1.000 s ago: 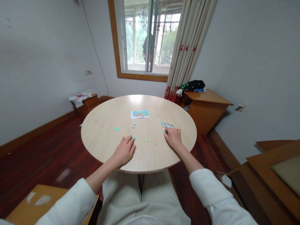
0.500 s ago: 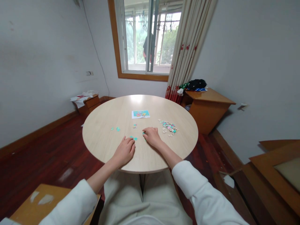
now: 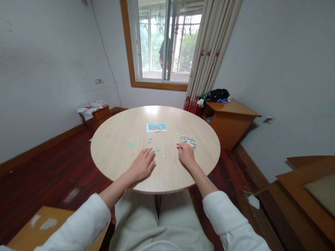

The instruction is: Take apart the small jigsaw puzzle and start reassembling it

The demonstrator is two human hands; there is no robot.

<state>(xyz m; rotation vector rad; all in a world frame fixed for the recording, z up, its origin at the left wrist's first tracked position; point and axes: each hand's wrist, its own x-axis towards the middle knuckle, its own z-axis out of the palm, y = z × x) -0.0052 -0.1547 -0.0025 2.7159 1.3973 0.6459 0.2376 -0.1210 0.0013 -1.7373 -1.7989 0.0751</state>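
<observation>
My left hand (image 3: 142, 163) lies palm down on the round table, fingers spread, touching the tabletop. Just beyond its fingertips is a teal puzzle piece (image 3: 157, 150), and a yellow-green puzzle piece (image 3: 163, 156) rests to its right. My right hand (image 3: 186, 154) is at the near left edge of a pile of puzzle pieces (image 3: 187, 139). Its index finger stretches out to the left, the thumb is apart below it, and I see nothing held. Farther off lies a picture card (image 3: 156, 127) in blue and pink.
Small puzzle pieces (image 3: 150, 140) sit between my left hand and the card. More teal puzzle pieces (image 3: 131, 144) are at the left of the table (image 3: 115, 160). A wooden desk (image 3: 232, 115) with cloth stands behind on the right. A person (image 3: 164, 54) is beyond the window.
My right hand has moved right from the table's middle to the pile, uncovering loose pieces. My left hand has shifted slightly right and forward, over where teal pieces lay.
</observation>
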